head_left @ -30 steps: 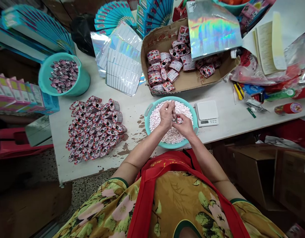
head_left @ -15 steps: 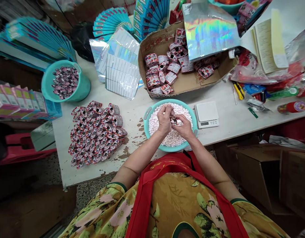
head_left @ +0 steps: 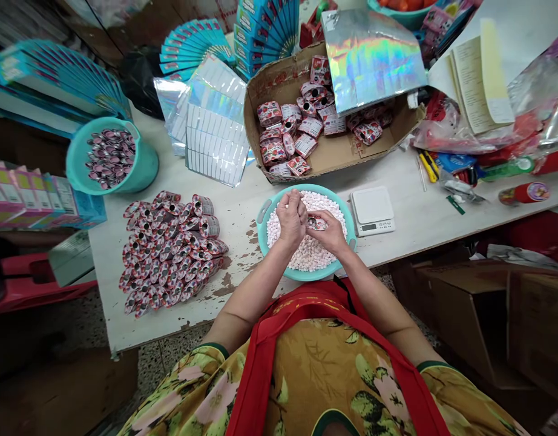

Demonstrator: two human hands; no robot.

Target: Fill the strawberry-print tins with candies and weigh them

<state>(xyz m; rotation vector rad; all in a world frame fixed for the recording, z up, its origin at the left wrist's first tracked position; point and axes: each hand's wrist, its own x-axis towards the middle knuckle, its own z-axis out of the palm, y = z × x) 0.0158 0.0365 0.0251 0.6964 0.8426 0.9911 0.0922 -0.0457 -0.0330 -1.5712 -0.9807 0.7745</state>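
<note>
Here, the left hand curls tightly, contents hidden; the right hand grips one container above one basin.

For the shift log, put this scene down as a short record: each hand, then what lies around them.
Left hand: curled closed over the basin; whether it holds anything is hidden
Right hand: gripping a small printed container
Contents of basin: small white pellets, below both hands
Scale: right of the basin
Box: cardboard, behind the basin, with printed packs inside and a silver sheet over part of it
Pile: printed containers with dark openings, left of the basin
Bucket: teal, behind the pile, holding small shiny pieces
</note>
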